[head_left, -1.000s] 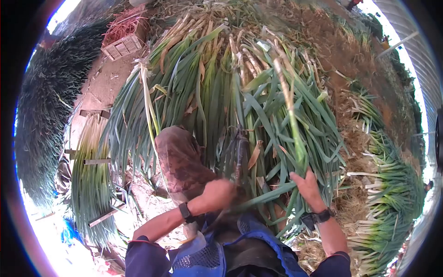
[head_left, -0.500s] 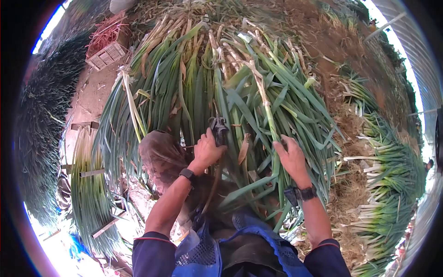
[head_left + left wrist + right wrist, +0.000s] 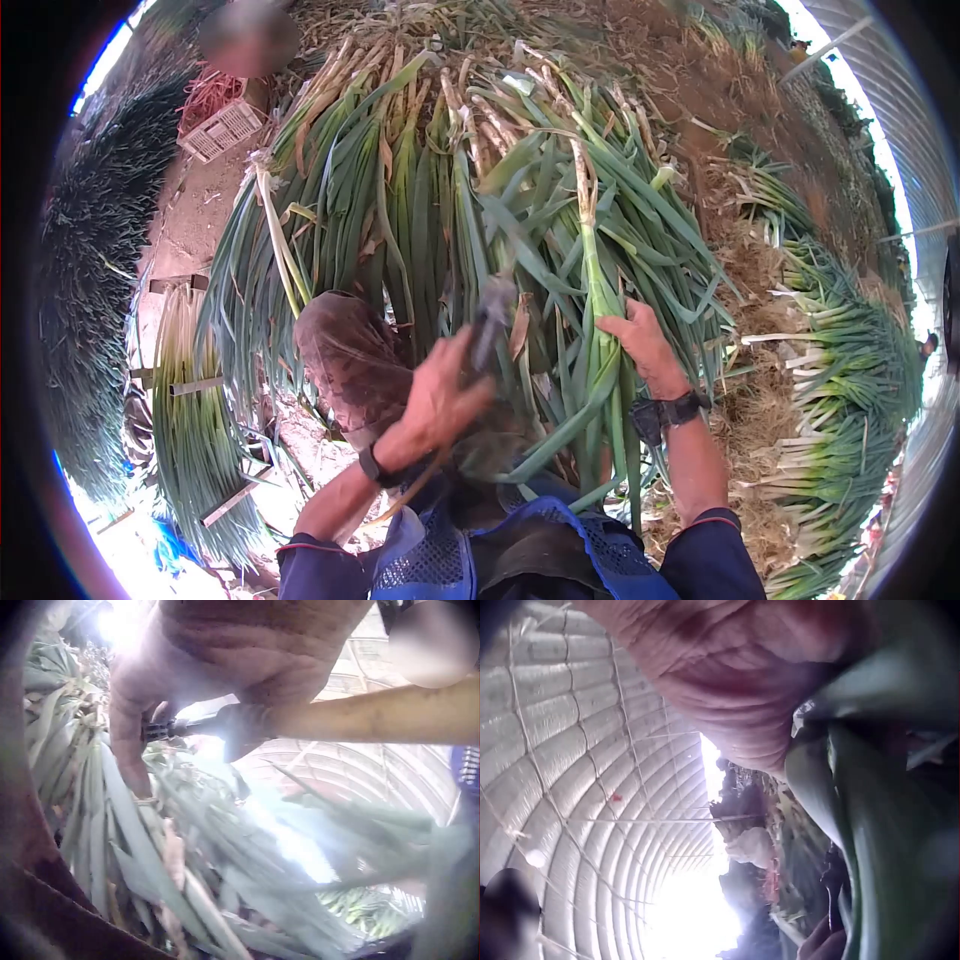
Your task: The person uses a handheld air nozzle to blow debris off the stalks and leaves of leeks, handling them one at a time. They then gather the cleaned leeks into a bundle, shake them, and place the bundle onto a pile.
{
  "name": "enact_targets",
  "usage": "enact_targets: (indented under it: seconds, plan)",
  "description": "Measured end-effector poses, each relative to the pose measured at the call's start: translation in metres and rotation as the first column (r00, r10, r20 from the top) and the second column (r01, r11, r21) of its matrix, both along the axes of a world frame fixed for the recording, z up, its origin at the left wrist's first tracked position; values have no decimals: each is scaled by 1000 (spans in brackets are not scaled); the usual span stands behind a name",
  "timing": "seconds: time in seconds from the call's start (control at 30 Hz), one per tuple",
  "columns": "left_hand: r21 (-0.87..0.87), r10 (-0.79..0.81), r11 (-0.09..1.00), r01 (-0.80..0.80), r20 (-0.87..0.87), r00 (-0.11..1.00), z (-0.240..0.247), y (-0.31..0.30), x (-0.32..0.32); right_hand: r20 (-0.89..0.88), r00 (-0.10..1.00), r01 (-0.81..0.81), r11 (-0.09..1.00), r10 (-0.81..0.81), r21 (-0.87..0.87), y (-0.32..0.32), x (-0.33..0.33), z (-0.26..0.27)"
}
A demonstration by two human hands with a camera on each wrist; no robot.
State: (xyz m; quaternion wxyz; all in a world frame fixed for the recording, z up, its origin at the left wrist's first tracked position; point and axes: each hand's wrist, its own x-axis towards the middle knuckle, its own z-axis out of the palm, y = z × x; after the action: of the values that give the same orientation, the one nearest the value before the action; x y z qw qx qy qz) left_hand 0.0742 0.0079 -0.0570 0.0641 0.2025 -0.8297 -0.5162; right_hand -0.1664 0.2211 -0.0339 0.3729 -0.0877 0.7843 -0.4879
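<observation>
My left hand [image 3: 440, 395] grips a dark, pistol-like air blow gun [image 3: 490, 325], blurred in the head view, above the middle of my lap. A yellowish hose [image 3: 375, 716] runs from it in the left wrist view. With my right hand [image 3: 650, 345] I hold a long green onion [image 3: 588, 265] by its green leaves. Its pale root end points away from me, over the pile. Broad leaves [image 3: 889, 847] pass by the palm in the right wrist view. A large heap of green onions [image 3: 410, 200] lies spread in front of me, roots at the far side.
To the right lies a long row of green onions [image 3: 850, 400] beside dry root litter [image 3: 760, 370]. A bundle [image 3: 195, 400] rests in a metal rack at left. A plastic crate [image 3: 220, 130] stands at the far left. My bent knee [image 3: 345, 350] borders the heap.
My left hand went forward with the blow gun, then came back toward my lap. The right hand moved forward with the green onion, then shifted slightly right.
</observation>
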Motion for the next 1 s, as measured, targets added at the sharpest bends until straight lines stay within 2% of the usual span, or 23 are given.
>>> enact_targets:
  seconds: [0.07,0.13,0.2,0.27,0.33,0.53,0.63,0.7,0.73,0.83,0.87,0.93,1.0]
  plan:
    - [85,-92,992,97,-61,994,18,20,9,-20,1000,16,1000,-16,-9,-6,10,-5]
    - [157,-144,976,149,-43,989,24,42,16,-37,998,42,999,-42,-11,-6,16,-12]
    - [202,-151,967,156,-41,988,24,61,21,-284,955,-45,989,83,140,-5,17,-22]
    - [249,-122,959,135,-71,990,24,72,21,-289,952,-59,985,104,161,-2,16,-28]
    - [270,-116,953,134,-81,990,27,77,19,-363,915,-77,959,176,271,0,17,-30]
    - [266,-130,956,120,24,991,29,81,2,-418,870,-125,937,262,327,13,18,-27]
    - [163,-144,977,140,11,990,15,79,-18,-405,859,-174,922,314,346,25,18,-26]
    - [111,-64,991,73,-76,995,9,75,-43,-349,886,-190,926,305,325,30,19,-15]
    - [107,-67,991,75,-80,995,10,71,-57,-286,911,-207,928,298,309,33,19,-11]
    - [136,-63,988,67,-38,997,12,56,-99,-264,917,-225,934,299,276,45,13,-17]
    - [73,-69,995,71,-34,997,9,52,-113,-267,918,-221,936,294,273,48,12,-16]
    - [8,-80,997,80,-31,996,5,48,-138,-203,945,-228,963,255,145,54,10,-13]
    - [13,-40,999,40,-33,999,5,42,-160,-189,940,-249,950,283,187,60,4,-17]
